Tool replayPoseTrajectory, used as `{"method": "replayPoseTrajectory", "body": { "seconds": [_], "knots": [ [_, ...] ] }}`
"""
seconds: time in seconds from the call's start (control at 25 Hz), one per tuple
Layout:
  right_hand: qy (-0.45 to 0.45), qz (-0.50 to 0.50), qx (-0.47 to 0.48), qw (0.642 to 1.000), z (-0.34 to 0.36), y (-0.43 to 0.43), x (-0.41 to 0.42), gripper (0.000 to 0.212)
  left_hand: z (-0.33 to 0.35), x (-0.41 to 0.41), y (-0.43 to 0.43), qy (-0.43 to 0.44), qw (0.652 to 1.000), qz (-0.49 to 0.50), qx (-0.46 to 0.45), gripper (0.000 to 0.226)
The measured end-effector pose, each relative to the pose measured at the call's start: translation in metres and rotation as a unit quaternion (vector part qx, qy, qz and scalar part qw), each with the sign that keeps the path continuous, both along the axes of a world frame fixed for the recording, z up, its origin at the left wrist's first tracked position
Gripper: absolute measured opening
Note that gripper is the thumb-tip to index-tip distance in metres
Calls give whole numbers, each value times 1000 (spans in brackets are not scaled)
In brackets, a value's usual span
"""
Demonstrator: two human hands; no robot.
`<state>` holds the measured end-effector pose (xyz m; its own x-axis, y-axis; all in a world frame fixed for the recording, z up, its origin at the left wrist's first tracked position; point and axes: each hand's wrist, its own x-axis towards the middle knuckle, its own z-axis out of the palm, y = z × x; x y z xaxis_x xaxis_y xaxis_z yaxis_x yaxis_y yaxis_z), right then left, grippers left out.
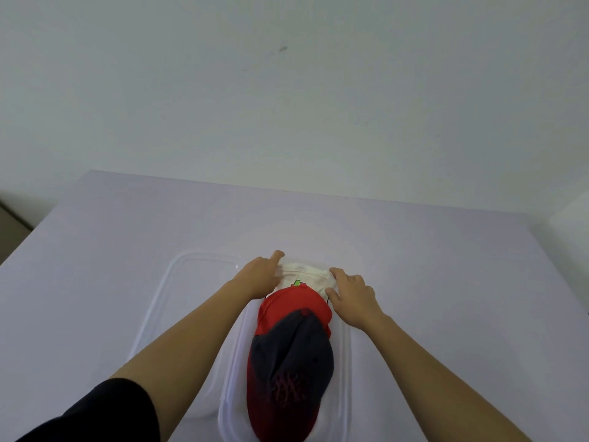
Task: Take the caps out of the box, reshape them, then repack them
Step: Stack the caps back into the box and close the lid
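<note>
Item 1, clear plastic box (pixel 345 362): I see it on the pale table (pixel 95 250), its long side running away from me
Item 2, white cap (pixel 306 275): at the box's far end, with a green mark showing just above the next cap
Item 3, red cap (pixel 291 303): in the middle of the box, overlapping the white cap's near edge
Item 4, navy cap (pixel 293 352): at the box's near end, lying over the red cap, with a red brim towards me and a red emblem on the crown
Item 5, clear lid (pixel 165 298): flat on the table just beside the box's left side, partly under the left forearm
Item 6, left hand (pixel 259 277): at the box's far left corner, fingers curled over the white cap's left edge and gripping it
Item 7, right hand (pixel 353 295): at the box's far right corner, fingers spread and nearly straight against the white cap's right side, thumb at its near edge; I read it as unclenched, pressing rather than clasping
Item 8, black sleeve (pixel 95 413): on the left arm, nearer to me than the box
</note>
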<state>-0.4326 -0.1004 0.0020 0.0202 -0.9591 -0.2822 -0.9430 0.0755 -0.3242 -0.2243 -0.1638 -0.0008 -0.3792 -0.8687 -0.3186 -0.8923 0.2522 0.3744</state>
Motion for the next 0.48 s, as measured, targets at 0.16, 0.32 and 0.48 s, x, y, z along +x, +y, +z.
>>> {"method": "replayPoseTrajectory", "body": {
  "seconds": [0.16,0.32,0.48],
  "knots": [
    [-119,-31,-63,990,1,21,-7,37,13,15,-1,144,986,46,62,20],
    [-59,45,19,997,-2,24,-6,43,22,24,7,74,983,-46,164,22],
    [-24,30,3,999,-2,14,12,44,23,26,5,51,986,-28,156,24]
  ]
}}
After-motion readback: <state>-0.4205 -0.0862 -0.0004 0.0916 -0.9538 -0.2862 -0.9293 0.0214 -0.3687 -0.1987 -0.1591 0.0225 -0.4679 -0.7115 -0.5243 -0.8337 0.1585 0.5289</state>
